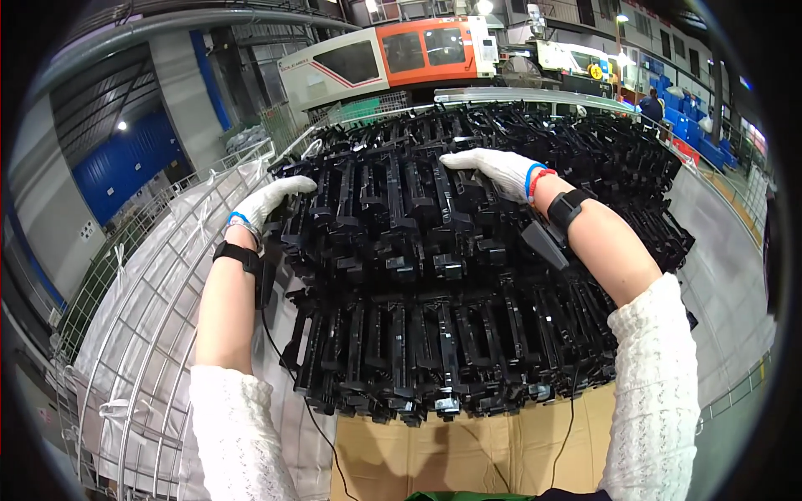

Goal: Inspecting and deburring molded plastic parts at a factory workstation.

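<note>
Long rows of black moulded plastic frames stand packed side by side in layers in front of me. My left hand, in a white knit glove, curls over the left end of the upper front row, fingers pointing inward. Farther right, my right hand, gloved alike, is closed over the top of the same row, its fingers pointing left. Both hands touch the frames; my thumbs and the undersides of my grips are hidden. A lower front row lies below them.
A wire mesh cage with a white lining runs along the left; a pale lined side stands at right. Brown cardboard lies at the near bottom. Thin cables hang from my wrist straps. Behind is a white and orange machine; a person stands far right.
</note>
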`<state>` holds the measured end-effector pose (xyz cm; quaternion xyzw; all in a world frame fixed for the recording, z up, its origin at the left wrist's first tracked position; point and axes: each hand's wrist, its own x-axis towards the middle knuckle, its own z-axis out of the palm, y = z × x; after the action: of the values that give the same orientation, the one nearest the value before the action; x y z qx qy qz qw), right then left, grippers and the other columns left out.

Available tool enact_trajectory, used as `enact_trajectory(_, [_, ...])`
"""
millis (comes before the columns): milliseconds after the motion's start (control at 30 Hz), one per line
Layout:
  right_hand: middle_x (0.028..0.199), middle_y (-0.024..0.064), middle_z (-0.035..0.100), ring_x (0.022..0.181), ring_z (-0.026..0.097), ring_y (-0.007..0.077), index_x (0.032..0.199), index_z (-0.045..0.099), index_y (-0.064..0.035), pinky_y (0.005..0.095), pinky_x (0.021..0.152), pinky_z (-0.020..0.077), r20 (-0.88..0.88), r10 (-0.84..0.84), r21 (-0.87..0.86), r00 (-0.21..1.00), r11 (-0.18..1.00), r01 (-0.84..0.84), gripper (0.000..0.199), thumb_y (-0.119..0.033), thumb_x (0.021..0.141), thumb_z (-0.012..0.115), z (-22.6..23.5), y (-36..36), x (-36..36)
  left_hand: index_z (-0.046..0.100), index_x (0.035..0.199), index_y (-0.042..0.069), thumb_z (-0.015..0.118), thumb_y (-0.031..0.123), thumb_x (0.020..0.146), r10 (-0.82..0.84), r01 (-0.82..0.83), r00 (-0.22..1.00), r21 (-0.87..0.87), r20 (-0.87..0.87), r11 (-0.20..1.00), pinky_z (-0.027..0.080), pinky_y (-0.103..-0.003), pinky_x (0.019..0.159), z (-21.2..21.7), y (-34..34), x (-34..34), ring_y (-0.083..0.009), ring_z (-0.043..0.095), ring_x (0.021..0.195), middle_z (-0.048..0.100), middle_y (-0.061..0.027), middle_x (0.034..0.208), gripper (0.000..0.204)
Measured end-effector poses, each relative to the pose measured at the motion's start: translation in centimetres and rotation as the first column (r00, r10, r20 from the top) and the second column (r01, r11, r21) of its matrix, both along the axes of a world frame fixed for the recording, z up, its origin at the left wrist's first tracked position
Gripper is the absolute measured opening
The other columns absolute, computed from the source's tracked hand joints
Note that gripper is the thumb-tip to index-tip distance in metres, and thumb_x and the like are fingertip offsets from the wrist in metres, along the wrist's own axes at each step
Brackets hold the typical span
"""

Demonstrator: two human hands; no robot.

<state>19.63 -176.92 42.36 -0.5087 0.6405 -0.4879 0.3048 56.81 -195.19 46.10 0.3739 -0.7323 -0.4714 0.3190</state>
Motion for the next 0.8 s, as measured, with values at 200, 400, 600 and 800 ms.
enact_trajectory(200, [0.109, -0.0011, 0.071, 0.091, 0.054, 0.0126, 0.121, 0.078, -0.0154, 0.0280, 0.085, 0.0429, -0.063, -0.080, 0.128, 0.995, 0.988, 0.088, 0.056, -0.062, 0.090, 0.076, 0.1, -0.7, -1.1, 0.079, 0.118, 0.010, 0.080, 0.032, 0.090, -0.056, 0.054, 0.998, 0.066, 0.026, 0.996, 0.057, -0.030, 0.081, 0.3, 0.5, -0.4, -0.0118, 0.071, 0.089, 0.078, -0.0017, 0.103, 0.036])
enact_trajectory(400, [0.138, 0.0106, 0.065, 0.124, 0.056, 0.0249, 0.143, 0.069, -0.0166, 0.0350, 0.108, 0.0416, -0.346, -0.067, 0.079, 0.936, 0.992, 0.101, 0.079, -0.073, 0.088, 0.070, 2.4, 1.6, 0.4, 0.081, 0.108, 0.010, 0.082, 0.039, 0.088, -0.030, 0.018, 0.998, 0.213, 0.053, 0.977, 0.057, -0.034, 0.077, 0.4, -1.5, -1.1, -0.0166, 0.070, 0.076, 0.078, -0.0055, 0.095, 0.035])
enact_trajectory(600, [0.151, 0.0178, 0.063, 0.143, 0.053, 0.0330, 0.151, 0.063, -0.0210, 0.0400, 0.120, 0.0374, -0.521, -0.063, 0.167, 0.851, 0.971, 0.174, 0.093, -0.084, 0.084, 0.066, 2.9, 1.5, 0.0, 0.080, 0.108, 0.006, 0.082, 0.054, 0.085, -0.007, -0.005, 0.978, 0.058, 0.207, 0.998, 0.057, -0.038, 0.078, 0.3, -3.0, -1.9, -0.0217, 0.072, 0.080, 0.078, -0.0059, 0.092, 0.053])
enact_trajectory(800, [0.148, 0.0171, 0.065, 0.138, 0.059, 0.0330, 0.149, 0.065, -0.0190, 0.0392, 0.117, 0.0420, -0.563, -0.074, 0.164, 0.823, 0.966, 0.199, 0.100, -0.092, 0.080, 0.060, 2.9, 0.5, -0.2, 0.075, 0.121, 0.001, 0.065, 0.076, 0.088, 0.459, -0.070, 0.641, -0.548, 0.615, 0.833, 0.054, -0.043, 0.100, 2.8, -1.6, -2.6, -0.0333, 0.072, 0.107, 0.078, -0.0151, 0.116, 0.082])
